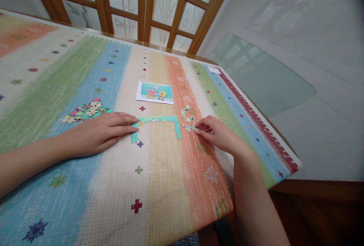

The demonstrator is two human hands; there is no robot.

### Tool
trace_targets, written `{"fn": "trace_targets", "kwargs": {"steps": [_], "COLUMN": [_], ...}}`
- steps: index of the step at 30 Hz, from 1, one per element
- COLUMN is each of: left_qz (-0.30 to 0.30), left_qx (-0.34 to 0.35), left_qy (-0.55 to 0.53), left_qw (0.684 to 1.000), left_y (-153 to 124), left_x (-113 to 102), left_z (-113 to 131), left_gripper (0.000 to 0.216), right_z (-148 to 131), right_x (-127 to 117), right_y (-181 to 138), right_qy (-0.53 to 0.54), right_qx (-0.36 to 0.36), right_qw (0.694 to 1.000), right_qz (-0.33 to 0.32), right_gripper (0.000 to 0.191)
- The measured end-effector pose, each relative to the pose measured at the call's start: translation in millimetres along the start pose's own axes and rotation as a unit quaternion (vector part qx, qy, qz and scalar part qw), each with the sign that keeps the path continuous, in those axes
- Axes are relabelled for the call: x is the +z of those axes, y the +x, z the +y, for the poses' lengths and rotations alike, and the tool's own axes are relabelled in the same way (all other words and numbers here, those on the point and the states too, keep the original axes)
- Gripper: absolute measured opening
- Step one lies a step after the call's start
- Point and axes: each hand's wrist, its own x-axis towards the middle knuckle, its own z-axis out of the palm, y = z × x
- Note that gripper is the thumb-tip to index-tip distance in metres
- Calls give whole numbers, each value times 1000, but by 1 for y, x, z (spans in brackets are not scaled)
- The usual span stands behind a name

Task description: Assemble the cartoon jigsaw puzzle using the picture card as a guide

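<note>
A partly joined jigsaw border (167,118) in turquoise lies on the table, forming a top edge with two short sides. My left hand (109,130) rests flat with its fingers stretched out, fingertips at the border's upper left corner. Right of the border, my right hand (217,132) has thumb and fingers pinched on a small puzzle piece (196,127), mostly hidden by the fingertips. It is beside a small cluster of loose puzzle pieces (186,114). Beyond the border lies a reference picture (156,93) with cartoon figures.
A heap of mixed puzzle pieces (88,109) lies behind my left forearm. The striped tablecloth (162,185) covers the table, whose right edge runs close to my right arm. A white label (214,70) is near the far right corner. Wooden glazed doors (146,7) stand behind.
</note>
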Motion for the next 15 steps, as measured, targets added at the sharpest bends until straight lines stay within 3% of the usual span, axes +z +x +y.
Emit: {"fn": "trace_targets", "kwargs": {"steps": [8, 15], "left_qz": [-2, -6], "left_qx": [6, 13], "left_qy": [15, 23], "left_qw": [1000, 1000], "left_y": [0, -1], "left_x": [0, 1], "left_z": [0, -2], "left_gripper": [43, 44], "right_z": [-2, 2], "right_x": [-3, -3], "right_y": [-1, -1], "right_qy": [13, 16], "right_qx": [-1, 16], "right_qw": [1000, 1000], "right_qz": [-17, -11], "right_gripper": [18, 11]}}
